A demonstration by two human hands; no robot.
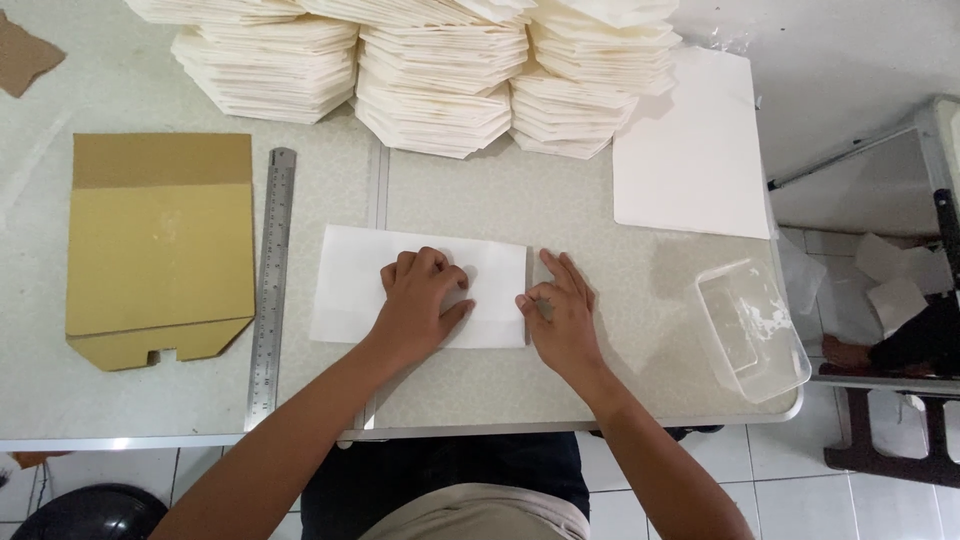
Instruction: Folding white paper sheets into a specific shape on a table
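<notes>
A white sheet of paper [360, 285] lies flat near the front of the pale table [600, 250], folded over at its right side. My left hand [420, 300] rests on the middle of the sheet with fingers curled, pressing down on it. My right hand [558, 315] sits at the sheet's right edge, fingers flat and together, touching the fold there. Neither hand lifts anything off the table.
Three tall stacks of folded white paper pieces [430, 70] stand along the back. A steel ruler [272, 280] and a brown cardboard template [160, 245] lie to the left. A white sheet stack [690, 150] and a clear plastic tub [750, 330] are at the right.
</notes>
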